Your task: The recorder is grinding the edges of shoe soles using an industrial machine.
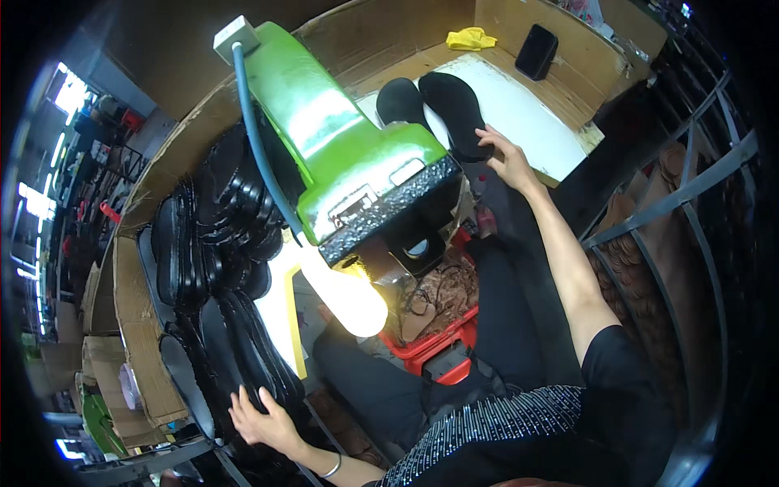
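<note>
Beside one green machine (324, 122), two black soles (451, 105) lie on a white board (523, 101), the right-hand sole's near end at the bent fingers of a person's right hand (511, 165); whether they grip cannot be told. At left, the left hand (269, 426), fingers spread, meets stacked black soles (235, 329) too overlapped to count.
</note>
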`<action>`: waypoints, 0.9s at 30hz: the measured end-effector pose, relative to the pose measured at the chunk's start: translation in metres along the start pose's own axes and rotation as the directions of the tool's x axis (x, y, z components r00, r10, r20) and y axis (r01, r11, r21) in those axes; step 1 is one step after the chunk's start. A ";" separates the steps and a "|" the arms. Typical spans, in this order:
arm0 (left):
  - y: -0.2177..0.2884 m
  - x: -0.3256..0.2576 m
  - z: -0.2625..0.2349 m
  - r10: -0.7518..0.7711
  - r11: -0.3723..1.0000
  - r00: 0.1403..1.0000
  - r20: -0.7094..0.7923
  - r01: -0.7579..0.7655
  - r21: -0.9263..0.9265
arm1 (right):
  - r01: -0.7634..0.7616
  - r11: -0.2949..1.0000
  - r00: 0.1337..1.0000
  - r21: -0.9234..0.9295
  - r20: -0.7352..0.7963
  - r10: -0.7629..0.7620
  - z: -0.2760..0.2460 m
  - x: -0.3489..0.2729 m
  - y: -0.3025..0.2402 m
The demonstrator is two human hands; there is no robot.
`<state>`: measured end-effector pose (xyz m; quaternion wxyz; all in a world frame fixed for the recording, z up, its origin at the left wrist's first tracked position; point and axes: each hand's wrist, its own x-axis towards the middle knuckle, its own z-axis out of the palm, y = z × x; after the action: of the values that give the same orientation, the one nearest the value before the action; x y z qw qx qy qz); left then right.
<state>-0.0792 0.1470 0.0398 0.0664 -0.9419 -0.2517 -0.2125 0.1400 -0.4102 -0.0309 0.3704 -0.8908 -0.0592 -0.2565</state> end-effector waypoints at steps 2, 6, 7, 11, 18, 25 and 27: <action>-0.010 -0.001 -0.016 -0.092 0.996 0.996 0.013 0.093 -0.010 | 0.003 1.000 1.000 -0.025 0.002 -0.003 0.012 -0.011 -0.016; -0.037 -0.001 -0.024 0.022 0.969 1.000 0.006 -0.020 -0.245 | 0.017 0.998 0.992 -0.061 -0.124 -0.025 0.021 -0.055 -0.052; -0.043 0.000 -0.025 0.018 0.956 1.000 -0.012 -0.021 -0.293 | 0.036 0.996 0.992 -0.076 -0.120 -0.045 0.024 -0.067 -0.061; -0.037 0.008 -0.027 -0.054 0.847 0.992 -0.113 -0.015 -0.532 | -0.069 0.997 0.997 0.019 -0.020 0.070 0.042 -0.128 -0.080; -0.002 0.000 -0.077 -0.152 0.519 0.955 -0.253 -0.141 -0.843 | -0.364 0.857 0.915 0.365 0.311 0.257 0.083 -0.202 -0.111; 0.068 -0.005 -0.123 0.473 0.040 0.863 -0.178 -0.223 -0.974 | -0.177 0.822 0.942 0.541 0.334 -0.017 0.081 -0.171 -0.201; 0.106 -0.005 -0.111 0.632 -0.143 0.766 -0.122 -0.039 -0.989 | -0.212 0.749 0.938 0.627 0.346 -0.024 0.085 -0.177 -0.153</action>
<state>-0.0702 0.0272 0.1356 -0.6193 -0.7433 0.2347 -0.0938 -0.0227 -0.2268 -0.0742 0.6559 -0.7360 -0.1613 -0.0463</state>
